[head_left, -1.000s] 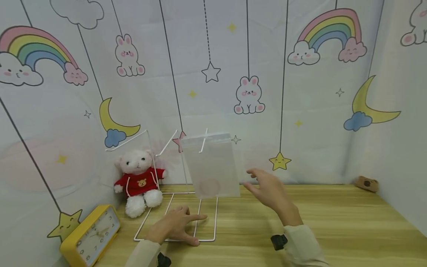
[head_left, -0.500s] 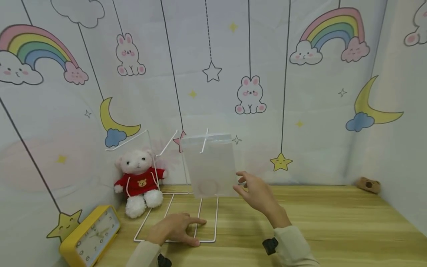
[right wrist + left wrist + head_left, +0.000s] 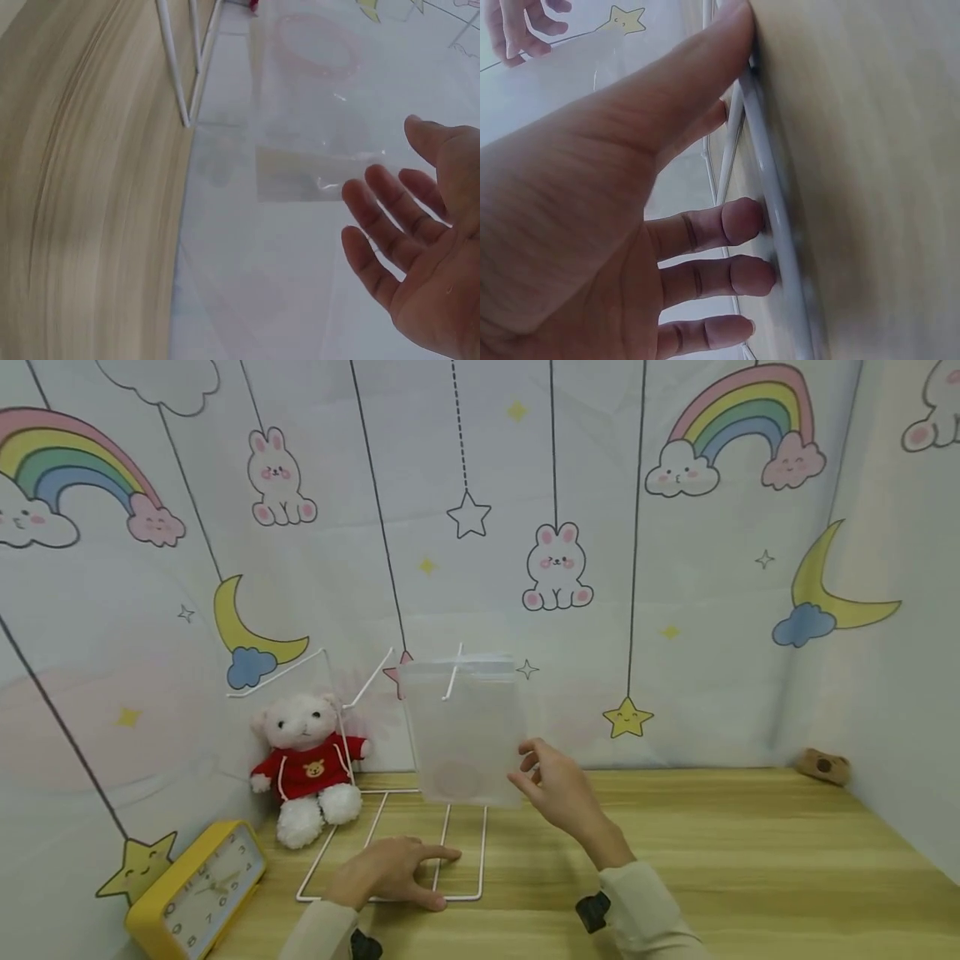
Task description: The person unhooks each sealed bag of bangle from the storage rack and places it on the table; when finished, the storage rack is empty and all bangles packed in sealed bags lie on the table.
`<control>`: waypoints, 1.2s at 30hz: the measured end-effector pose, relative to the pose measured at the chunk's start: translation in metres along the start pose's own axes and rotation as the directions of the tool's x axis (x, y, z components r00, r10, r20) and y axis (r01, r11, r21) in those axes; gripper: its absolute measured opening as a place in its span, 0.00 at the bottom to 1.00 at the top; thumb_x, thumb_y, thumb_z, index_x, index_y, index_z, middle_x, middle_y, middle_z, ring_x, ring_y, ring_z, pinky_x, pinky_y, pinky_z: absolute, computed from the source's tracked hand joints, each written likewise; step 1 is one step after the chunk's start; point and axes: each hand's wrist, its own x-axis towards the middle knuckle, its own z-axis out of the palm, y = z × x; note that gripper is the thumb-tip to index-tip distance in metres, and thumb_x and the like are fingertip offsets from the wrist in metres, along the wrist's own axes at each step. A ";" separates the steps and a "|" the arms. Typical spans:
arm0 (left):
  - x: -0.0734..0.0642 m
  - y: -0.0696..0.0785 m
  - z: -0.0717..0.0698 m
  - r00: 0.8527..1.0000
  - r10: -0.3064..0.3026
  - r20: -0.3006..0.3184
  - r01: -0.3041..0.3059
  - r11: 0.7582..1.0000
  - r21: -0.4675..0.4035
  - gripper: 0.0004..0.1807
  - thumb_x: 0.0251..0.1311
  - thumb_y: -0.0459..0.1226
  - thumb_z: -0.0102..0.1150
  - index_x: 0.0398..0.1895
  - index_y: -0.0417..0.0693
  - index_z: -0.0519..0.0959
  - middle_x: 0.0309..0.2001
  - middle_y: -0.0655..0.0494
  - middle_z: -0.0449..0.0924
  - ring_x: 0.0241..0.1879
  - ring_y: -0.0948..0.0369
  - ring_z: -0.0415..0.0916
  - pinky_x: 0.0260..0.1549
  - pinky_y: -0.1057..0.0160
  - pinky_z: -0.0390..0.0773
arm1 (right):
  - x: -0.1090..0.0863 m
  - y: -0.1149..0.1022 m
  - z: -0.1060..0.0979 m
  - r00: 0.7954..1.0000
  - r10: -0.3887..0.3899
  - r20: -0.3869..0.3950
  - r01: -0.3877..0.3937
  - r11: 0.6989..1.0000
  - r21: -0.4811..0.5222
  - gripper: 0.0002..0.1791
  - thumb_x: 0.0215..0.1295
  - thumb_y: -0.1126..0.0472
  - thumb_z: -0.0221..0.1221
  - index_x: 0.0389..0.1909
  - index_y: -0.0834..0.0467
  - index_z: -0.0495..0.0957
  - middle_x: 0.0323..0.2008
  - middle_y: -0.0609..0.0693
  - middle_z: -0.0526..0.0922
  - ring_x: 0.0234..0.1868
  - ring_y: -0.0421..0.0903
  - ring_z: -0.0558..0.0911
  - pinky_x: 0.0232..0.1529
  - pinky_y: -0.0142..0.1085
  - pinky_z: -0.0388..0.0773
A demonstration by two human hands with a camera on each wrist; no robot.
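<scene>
A clear, flat plastic bag (image 3: 468, 727) hangs upright from a prong of a white wire rack (image 3: 483, 852). Low in it shows a faint pinkish round shape (image 3: 317, 46), which is hard to make out. My left hand (image 3: 384, 870) rests on the rack's base with its fingers spread; in the left wrist view the thumb lies across the front wire (image 3: 772, 180). Beside the bag's lower right edge is my right hand (image 3: 558, 793), its fingers loosely bent. In the right wrist view its fingertips (image 3: 356, 196) are close to the bag's edge; whether they touch it I cannot tell.
At the rack's left sits a white plush bear (image 3: 313, 768) in a red top. A yellow clock (image 3: 198, 889) stands at the front left. One small brown object (image 3: 822, 766) lies at the far right of the wooden table (image 3: 712, 843). Behind hangs a printed cloth (image 3: 705, 560).
My right hand has moved left, from apart from the bag to its lower right edge. The bag has swung slightly. The left hand stays on the rack base.
</scene>
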 end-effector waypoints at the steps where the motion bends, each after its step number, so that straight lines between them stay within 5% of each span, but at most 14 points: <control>1: 0.000 0.000 0.000 1.000 0.001 0.000 -0.001 1.000 -0.002 0.36 0.53 0.63 0.68 0.67 0.71 0.74 0.54 0.49 0.80 0.54 0.50 0.76 0.53 0.44 0.73 | 0.000 -0.001 0.001 1.000 0.001 -0.013 0.000 1.000 0.009 0.16 0.66 0.57 0.66 0.50 0.60 0.77 0.36 0.48 0.83 0.32 0.41 0.81 0.32 0.38 0.78; 12: -0.001 0.001 -0.003 1.000 0.021 0.013 -0.020 0.998 -0.061 0.36 0.54 0.58 0.71 0.68 0.65 0.74 0.58 0.49 0.80 0.58 0.50 0.75 0.55 0.44 0.72 | 0.002 -0.003 -0.004 0.995 0.008 -0.095 -0.006 1.000 0.021 0.06 0.64 0.62 0.67 0.33 0.58 0.80 0.30 0.47 0.79 0.30 0.41 0.77 0.32 0.36 0.76; 15: -0.001 0.001 -0.001 1.000 0.015 0.015 -0.013 0.996 -0.085 0.37 0.53 0.58 0.71 0.68 0.66 0.74 0.58 0.50 0.80 0.55 0.52 0.76 0.54 0.45 0.73 | 0.003 -0.002 -0.013 0.995 0.014 -0.095 -0.011 1.000 0.029 0.05 0.65 0.63 0.67 0.33 0.58 0.80 0.30 0.47 0.81 0.30 0.41 0.78 0.32 0.36 0.76; 24: -0.001 0.001 -0.003 0.999 -0.009 0.031 0.014 0.986 -0.164 0.37 0.53 0.55 0.72 0.68 0.65 0.73 0.35 0.62 0.79 0.37 0.62 0.70 0.47 0.49 0.74 | 0.004 0.002 -0.039 0.991 0.007 -0.136 0.001 0.998 0.058 0.03 0.67 0.63 0.64 0.37 0.58 0.81 0.30 0.49 0.85 0.31 0.44 0.83 0.34 0.40 0.79; 36: -0.003 0.004 -0.004 1.000 -0.015 0.027 0.020 0.981 -0.193 0.36 0.54 0.52 0.73 0.67 0.63 0.73 0.41 0.56 0.77 0.37 0.59 0.68 0.44 0.49 0.73 | 0.004 -0.001 -0.056 0.983 -0.047 -0.177 0.052 0.998 0.021 0.04 0.67 0.63 0.64 0.40 0.57 0.82 0.31 0.51 0.88 0.28 0.43 0.83 0.30 0.38 0.78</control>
